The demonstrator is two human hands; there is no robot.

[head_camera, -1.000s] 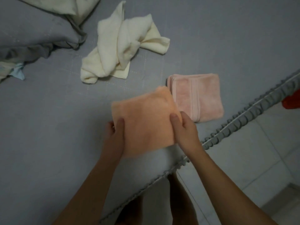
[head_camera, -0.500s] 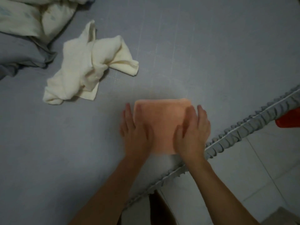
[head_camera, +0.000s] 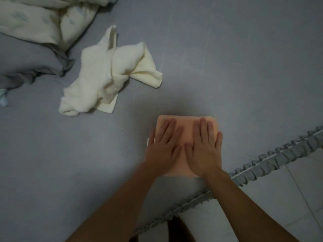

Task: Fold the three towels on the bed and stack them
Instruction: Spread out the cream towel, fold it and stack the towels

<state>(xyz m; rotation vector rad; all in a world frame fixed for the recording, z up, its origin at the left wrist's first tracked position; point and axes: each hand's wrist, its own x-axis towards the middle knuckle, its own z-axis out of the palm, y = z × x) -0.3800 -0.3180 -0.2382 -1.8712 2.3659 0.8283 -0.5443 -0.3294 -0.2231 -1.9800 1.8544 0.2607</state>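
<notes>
A folded orange towel lies flat on the grey bed sheet, near the bed's front edge. My left hand and my right hand press on it side by side, palms down, fingers straight and spread. The folded pink towel seen a second ago is hidden; only a pale corner shows at the orange towel's left edge. A cream towel lies crumpled and unfolded on the sheet, up and to the left of the hands.
A heap of cream and grey bedding fills the top left corner. The bed's ruffled grey edge runs diagonally at the lower right, with white floor tiles beyond it.
The orange towel went from being held above the sheet to lying over the spot where the pink towel was. Both hands now press flat on top of it.
</notes>
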